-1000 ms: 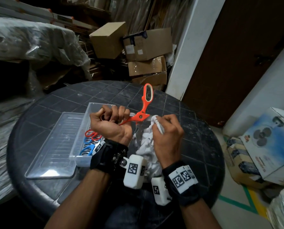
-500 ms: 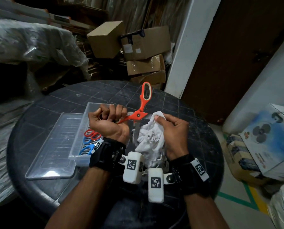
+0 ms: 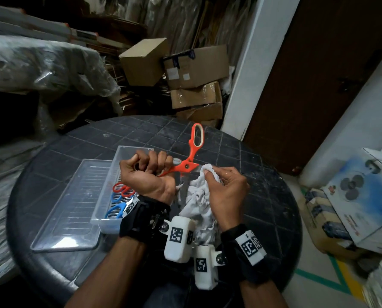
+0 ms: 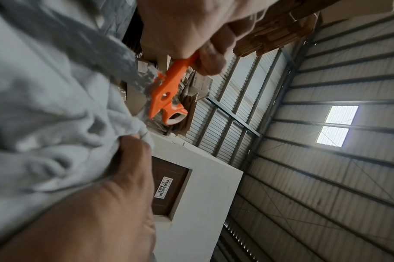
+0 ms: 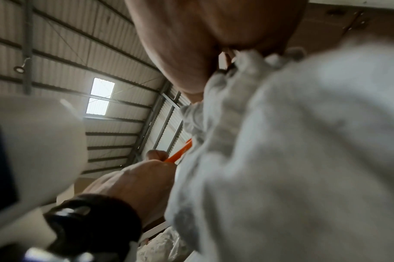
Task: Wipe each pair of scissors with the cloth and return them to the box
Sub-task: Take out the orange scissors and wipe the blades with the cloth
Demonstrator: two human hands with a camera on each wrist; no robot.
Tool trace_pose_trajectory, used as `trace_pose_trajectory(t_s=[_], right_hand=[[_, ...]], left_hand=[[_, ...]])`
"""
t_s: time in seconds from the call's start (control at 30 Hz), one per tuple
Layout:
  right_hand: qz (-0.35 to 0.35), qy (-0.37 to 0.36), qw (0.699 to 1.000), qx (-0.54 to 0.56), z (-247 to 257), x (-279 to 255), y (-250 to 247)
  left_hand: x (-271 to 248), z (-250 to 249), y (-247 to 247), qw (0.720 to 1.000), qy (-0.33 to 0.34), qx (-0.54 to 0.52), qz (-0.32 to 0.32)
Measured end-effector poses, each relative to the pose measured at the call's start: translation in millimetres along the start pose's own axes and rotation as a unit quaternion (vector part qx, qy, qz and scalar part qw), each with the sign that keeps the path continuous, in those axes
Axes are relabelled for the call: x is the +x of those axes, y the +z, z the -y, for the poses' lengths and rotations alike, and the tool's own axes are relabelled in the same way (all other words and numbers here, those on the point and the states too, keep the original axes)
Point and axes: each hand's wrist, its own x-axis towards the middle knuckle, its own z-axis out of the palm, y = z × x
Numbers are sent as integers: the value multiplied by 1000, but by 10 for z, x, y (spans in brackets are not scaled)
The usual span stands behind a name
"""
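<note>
Left hand is fisted tight round one orange handle of the scissors, and those are splayed wide open, the other handle loop sticking up past the far end of the clear box. Right hand has the white cloth bunched up, thumb and fingertips pinching a wad of it just right of the pivot. Compared with a second ago, that hand has rolled over: back then it was knuckles-up with the cloth pressed in by the joint, now the palm side faces up more and the cloth wad sits a touch off the orange part, lower down toward the blades, which hang hidden between the wrists. So I'd say it's mid-wipe, just re-gripping the cloth for another pass. Nothing has gone back yet for this pair; red and blue scissors already lie inside the box, lid lying flat just left of it.
</note>
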Motion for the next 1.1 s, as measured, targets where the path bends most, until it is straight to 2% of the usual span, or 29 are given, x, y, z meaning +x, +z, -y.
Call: trace_pose_trajectory(t_s=[0.3,0.43,0.63,0.83,0.93,1.1], right_hand=[[-13,35,997,66,76,21,-32],[15,14,999,34,97,-37,40],[0,-1,1000,-22,10,17,-28],[-16,-6,1000,4,103,66,-84],[1,-14,1000,18,160,22,-26],[27,-36,999,-16,127,-43,53]], left_hand=[[28,16,-15,1000,6,2,1],[0,19,1,1000,6,6,-7],[-14,22,8,1000,5,13,-15],[19,-3,8,1000,7,-8,-8],[26,-6,17,1000,5,-3,-10],[26,-10,4,1000,8,5,-18]])
